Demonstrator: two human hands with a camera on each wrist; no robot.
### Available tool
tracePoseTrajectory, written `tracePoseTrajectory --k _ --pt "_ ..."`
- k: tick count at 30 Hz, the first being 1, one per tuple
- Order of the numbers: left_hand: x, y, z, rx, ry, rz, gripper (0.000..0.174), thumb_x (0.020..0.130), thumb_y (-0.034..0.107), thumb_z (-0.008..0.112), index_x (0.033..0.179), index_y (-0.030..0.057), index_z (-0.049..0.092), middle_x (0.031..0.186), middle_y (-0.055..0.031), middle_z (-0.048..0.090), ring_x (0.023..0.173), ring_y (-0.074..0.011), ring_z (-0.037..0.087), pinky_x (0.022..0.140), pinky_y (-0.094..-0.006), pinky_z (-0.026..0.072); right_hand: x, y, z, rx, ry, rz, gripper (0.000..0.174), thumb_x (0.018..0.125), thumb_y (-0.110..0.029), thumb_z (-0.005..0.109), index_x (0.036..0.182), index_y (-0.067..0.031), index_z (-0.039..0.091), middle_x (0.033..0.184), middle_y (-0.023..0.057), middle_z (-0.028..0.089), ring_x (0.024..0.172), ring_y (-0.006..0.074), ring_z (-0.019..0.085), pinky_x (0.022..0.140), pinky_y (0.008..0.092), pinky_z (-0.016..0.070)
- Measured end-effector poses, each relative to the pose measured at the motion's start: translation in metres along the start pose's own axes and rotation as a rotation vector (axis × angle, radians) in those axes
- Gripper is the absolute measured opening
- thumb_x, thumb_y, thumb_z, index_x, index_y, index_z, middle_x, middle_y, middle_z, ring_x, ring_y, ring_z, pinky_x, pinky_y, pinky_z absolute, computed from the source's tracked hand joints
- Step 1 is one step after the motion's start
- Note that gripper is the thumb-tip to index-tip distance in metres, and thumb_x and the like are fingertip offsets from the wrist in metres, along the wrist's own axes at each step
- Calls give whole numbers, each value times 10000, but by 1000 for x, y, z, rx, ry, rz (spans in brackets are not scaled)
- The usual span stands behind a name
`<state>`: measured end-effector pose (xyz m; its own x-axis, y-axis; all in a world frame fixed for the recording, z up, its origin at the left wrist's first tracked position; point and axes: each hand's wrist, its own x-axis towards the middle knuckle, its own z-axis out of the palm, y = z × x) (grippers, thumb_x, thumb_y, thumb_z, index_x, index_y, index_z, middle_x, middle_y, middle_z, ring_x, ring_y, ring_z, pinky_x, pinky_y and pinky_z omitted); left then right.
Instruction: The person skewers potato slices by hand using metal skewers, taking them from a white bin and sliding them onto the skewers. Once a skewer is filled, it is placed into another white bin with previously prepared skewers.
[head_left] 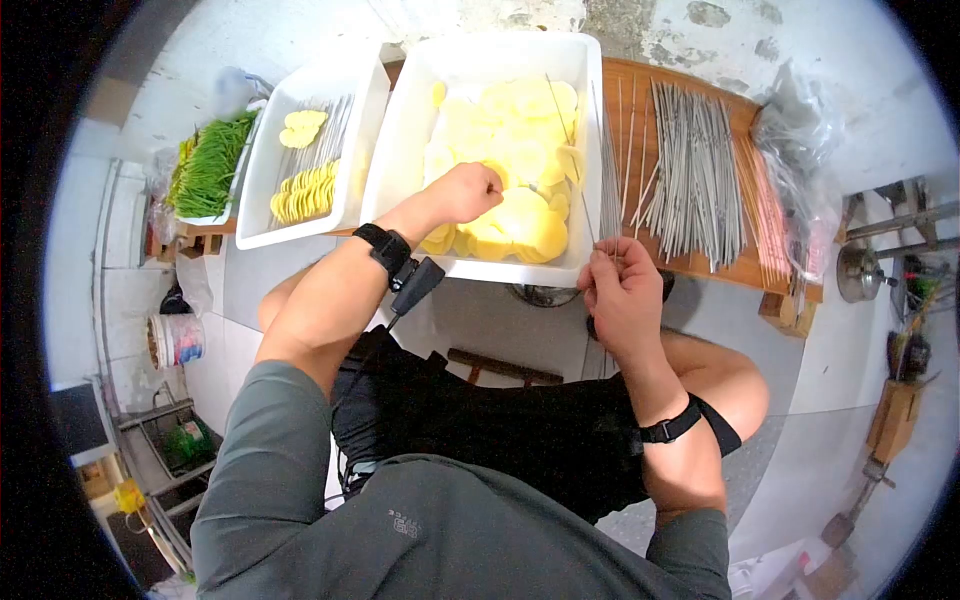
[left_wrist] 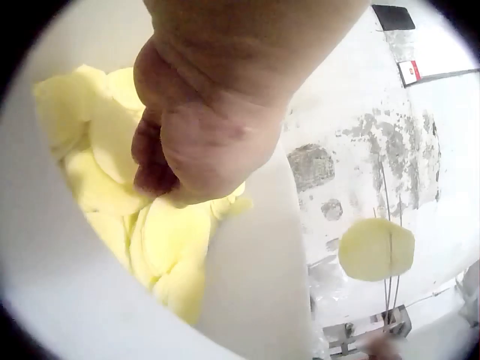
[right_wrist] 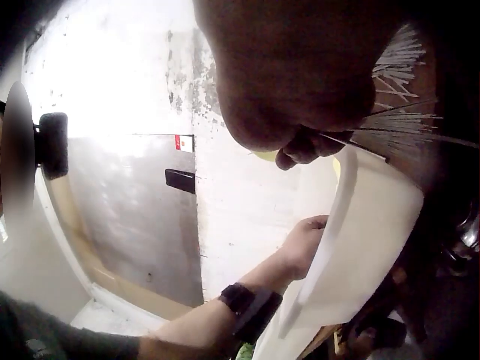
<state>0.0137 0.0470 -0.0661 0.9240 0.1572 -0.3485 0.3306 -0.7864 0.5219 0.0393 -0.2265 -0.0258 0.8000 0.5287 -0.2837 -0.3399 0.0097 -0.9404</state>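
Note:
A white tub [head_left: 594,120] holds a heap of thin yellow potato slices [head_left: 530,222]. Over the heap, my left hand [head_left: 462,192] reaches in with curled fingers, its fingertips right at the slices in the left wrist view; I cannot tell whether it pinches one. At the tub's near right corner, my right hand [head_left: 625,290] pinches several thin metal skewers [head_left: 606,190] that point away from me. One potato slice [left_wrist: 376,250] is threaded on a skewer, well above the right fingers.
On the left, a white tray [head_left: 262,238] holds skewers and rows of threaded slices [head_left: 305,192]. Beyond it stands a basket of green vegetables [head_left: 215,165]. Many skewers [head_left: 695,170] lie on the wooden table [head_left: 640,85] at right, beside clear plastic bags [head_left: 800,125].

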Motion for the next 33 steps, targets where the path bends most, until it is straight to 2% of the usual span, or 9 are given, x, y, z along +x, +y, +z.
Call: tracePoseTrajectory --k 5,8,13,16,23,29,31,32,33 --pt "-3 -15 -12 -167 66 -117 195 816 146 598 905 -23 637 736 -146 660 692 -235 655 672 -342 508 -1 0 1 -13 4 6 118 916 -92 530 988 0 530 674 33 581 535 65 478 475 214 380" --pt "0 -26 -12 43 161 -13 231 809 169 592 924 -30 619 762 -168 657 731 -267 658 693 -349 511 0 0 3 -7 13 21 118 914 -91 527 990 -2 530 670 31 581 525 66 473 470 218 378" --pt "7 -19 -5 24 296 -171 308 810 254 560 916 -29 617 850 -227 657 834 -365 643 758 -405 507 1 5 3 -69 7 8 117 912 -88 527 996 -7 528 656 29 586 517 61 461 469 222 373" --pt "15 -19 3 77 309 -202 326 809 255 550 922 -46 606 871 -252 649 863 -381 636 784 -420 500 1 6 4 -63 -8 33 116 914 -85 526 997 -4 526 658 32 590 519 57 456 475 218 368" --pt "19 -31 -14 250 377 -297 304 786 216 570 925 -52 600 896 -274 639 881 -390 630 800 -418 497 2 6 3 -54 4 28 112 918 -84 522 990 1 528 657 31 588 527 58 462 484 219 370" --pt "27 -43 -11 10 468 -328 359 778 225 594 984 -66 639 950 -264 652 876 -377 642 808 -399 510 3 9 4 -85 4 -19 112 920 -89 520 992 -4 532 673 31 591 533 58 471 486 218 373" --pt "23 -35 -19 -180 296 -403 383 791 220 597 1040 -68 636 942 -217 675 873 -304 666 790 -352 516 3 6 5 -80 -6 31 106 921 -94 522 986 -10 533 673 31 592 529 56 468 482 216 371" --pt "21 -32 -19 -179 297 -403 383 791 220 597 1040 -68 636 942 -217 675 873 -304 666 790 -352 516 3 6 5 -79 -7 30 106 921 -94 522 986 -10 533 673 31 592 529 56 468 482 216 371" --pt "20 -30 -18 -247 266 -411 354 798 206 588 1008 -75 635 907 -185 674 829 -264 661 748 -342 513 3 6 6 -62 -9 38 106 922 -96 523 984 -10 530 669 30 591 525 56 466 479 214 369"
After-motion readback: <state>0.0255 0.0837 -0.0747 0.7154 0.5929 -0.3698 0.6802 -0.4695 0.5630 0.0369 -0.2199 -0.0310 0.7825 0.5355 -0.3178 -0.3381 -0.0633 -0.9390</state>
